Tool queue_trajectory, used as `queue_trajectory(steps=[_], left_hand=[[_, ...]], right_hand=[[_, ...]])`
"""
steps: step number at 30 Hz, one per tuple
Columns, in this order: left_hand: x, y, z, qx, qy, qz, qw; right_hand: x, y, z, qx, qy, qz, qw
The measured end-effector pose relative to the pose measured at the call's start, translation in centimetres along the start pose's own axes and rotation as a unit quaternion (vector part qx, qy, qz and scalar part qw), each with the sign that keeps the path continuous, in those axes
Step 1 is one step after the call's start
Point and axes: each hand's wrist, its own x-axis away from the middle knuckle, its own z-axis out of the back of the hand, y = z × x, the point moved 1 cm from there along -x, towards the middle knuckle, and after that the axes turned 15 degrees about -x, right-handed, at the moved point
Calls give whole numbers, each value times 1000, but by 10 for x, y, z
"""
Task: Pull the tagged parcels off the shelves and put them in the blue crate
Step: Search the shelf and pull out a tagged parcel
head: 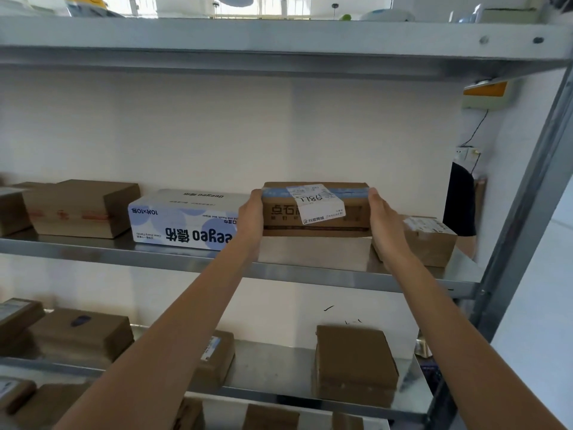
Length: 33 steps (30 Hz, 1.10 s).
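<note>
1. Pulling step: the left hand (251, 212) and right hand (383, 218) clasp the ends of a tagged cardboard parcel (316, 209) — held just above the middle shelf (93, 248).
2. Next, probably: draw it clear and find the blue crate — not in view.

The brown parcel (316, 209) bears a white tag (319, 203) with upside-down handwritten digits, apparently "7786", and large Chinese print on its front that is partly covered. Just left of the parcel, the white-and-blue wipes box (186, 220) reads, inverted, "eeyeo", "10片×10包" and "Mouth Wet Wipes".
</note>
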Motion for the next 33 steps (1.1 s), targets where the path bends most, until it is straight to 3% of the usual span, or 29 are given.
queue_trajectory(steps=[5, 10, 14, 20, 23, 27, 33], left_hand=[[-2, -4, -5, -30, -27, -29, 999], [-71, -53, -21, -71, -41, -14, 997], [-11, -28, -14, -113, -83, 6, 990], [-18, -57, -17, -128, -82, -12, 988], [-11, -66, -14, -120, -26, -56, 991], [-2, -75, 0, -142, 43, -157, 976], [4, -50, 40, -173, 86, -254, 948]], right_hand=[[-2, 17, -3, -21, 35, -24, 999], [12, 39, -13, -5, 48, -47, 998], [16, 58, -16, 42, 18, -61, 997], [11, 75, -17, 84, 31, -60, 994], [22, 74, -20, 101, 61, -1, 993], [48, 60, -37, 160, 63, 175, 969], [53, 39, -110, 91, -83, 210, 970]])
